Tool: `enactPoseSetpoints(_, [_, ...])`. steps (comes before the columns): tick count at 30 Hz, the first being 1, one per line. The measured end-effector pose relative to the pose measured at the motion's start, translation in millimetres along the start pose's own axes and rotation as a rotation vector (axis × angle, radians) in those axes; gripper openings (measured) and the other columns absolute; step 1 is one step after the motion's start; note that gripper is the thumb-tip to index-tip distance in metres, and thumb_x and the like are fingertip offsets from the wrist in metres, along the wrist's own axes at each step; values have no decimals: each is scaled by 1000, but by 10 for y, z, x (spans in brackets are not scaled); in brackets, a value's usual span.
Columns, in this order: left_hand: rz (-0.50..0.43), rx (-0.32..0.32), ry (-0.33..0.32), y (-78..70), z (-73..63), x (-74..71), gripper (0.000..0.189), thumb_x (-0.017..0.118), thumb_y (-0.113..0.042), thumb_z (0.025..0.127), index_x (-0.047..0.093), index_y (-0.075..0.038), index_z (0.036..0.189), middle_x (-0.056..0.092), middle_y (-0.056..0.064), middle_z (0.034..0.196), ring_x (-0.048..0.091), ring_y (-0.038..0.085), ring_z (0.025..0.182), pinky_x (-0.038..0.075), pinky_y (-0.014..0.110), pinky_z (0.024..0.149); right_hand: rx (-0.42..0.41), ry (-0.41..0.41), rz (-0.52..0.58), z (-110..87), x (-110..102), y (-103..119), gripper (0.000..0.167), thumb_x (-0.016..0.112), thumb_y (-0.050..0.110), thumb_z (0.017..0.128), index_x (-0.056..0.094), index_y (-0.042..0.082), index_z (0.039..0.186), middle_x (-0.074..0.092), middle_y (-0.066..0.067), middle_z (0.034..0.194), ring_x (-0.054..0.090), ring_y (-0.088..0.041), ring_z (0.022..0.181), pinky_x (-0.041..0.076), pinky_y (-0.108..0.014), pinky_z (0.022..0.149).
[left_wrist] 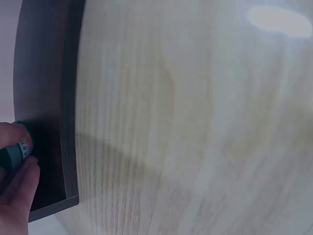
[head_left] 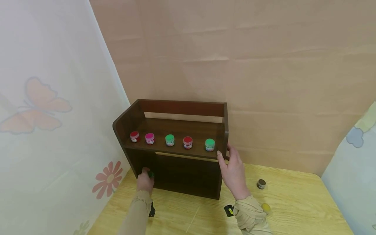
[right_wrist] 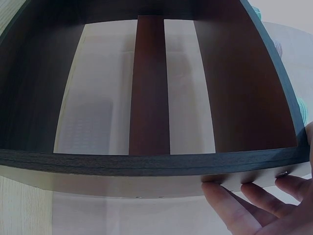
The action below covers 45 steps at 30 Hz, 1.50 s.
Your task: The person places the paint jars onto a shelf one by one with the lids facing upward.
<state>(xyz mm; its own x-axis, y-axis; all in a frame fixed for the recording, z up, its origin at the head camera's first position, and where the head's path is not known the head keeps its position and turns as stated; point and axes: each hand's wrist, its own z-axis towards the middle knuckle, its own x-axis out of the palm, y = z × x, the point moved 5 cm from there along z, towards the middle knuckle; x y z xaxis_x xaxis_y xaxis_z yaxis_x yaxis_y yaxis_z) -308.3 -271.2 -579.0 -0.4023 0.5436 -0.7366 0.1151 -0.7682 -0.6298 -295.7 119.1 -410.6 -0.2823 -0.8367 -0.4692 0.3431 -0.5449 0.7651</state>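
A dark brown two-tier wooden shelf (head_left: 184,126) stands on the table. Inside its lower tier, by the left side panel, my left hand (head_left: 145,181) pinches a small green jar (left_wrist: 23,148) between thumb and fingers. Most of that jar is hidden by the hand in the head view. My right hand (head_left: 234,173) grips the shelf's right side panel, thumb at the front edge and fingertips (right_wrist: 215,193) against the outer face. Along the upper board runs a row of small jars: a red jar (head_left: 134,137), a pink jar (head_left: 149,139), a green jar (head_left: 169,140), another red, another green.
On the table (head_left: 296,202) to the right lie a dark-lidded jar (head_left: 261,184) and a yellow round thing (head_left: 265,208) beside my right sleeve. Brown paper (head_left: 293,81) covers the back wall. A white curtain (head_left: 67,107) with a butterfly and flowers hangs at the left.
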Motion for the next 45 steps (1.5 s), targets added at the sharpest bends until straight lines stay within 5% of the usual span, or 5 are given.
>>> enactPoseSetpoints(8, [15, -53, 27, 75, 42, -17, 29, 68, 3, 86, 59, 2, 114, 66, 27, 81, 67, 38, 67, 55, 48, 58, 11, 8, 10, -11, 1, -7, 56, 55, 40, 105, 44, 3, 146, 53, -18, 137, 59, -40, 116, 54, -56, 88])
enactPoseSetpoints(23, [-40, -88, 52, 140, 24, 85, 46, 62, 8, 81, 58, 3, 126, 67, 26, 86, 65, 36, 71, 53, 49, 63, 7, -7, 10, 7, -15, 10, 55, 57, 38, 104, 45, 3, 145, 54, -18, 137, 60, -39, 115, 53, -56, 89])
enactPoseSetpoints(35, [-55, -4, -55, 178, -3, 128, 38, 72, -2, 87, 61, 8, 122, 67, 34, 100, 67, 49, 87, 54, 57, 73, 14, 15, 28, 11, -14, 12, 56, 56, 38, 105, 44, 3, 146, 53, -17, 138, 60, -37, 116, 55, -54, 87])
enactPoseSetpoints(45, [-70, -22, -22, 135, -19, 98, 43, 69, -3, 89, 57, 8, 129, 65, 34, 106, 66, 48, 92, 54, 57, 76, 22, 24, 25, 11, -12, 12, 56, 56, 38, 105, 44, 3, 146, 53, -18, 138, 60, -38, 116, 54, -55, 87])
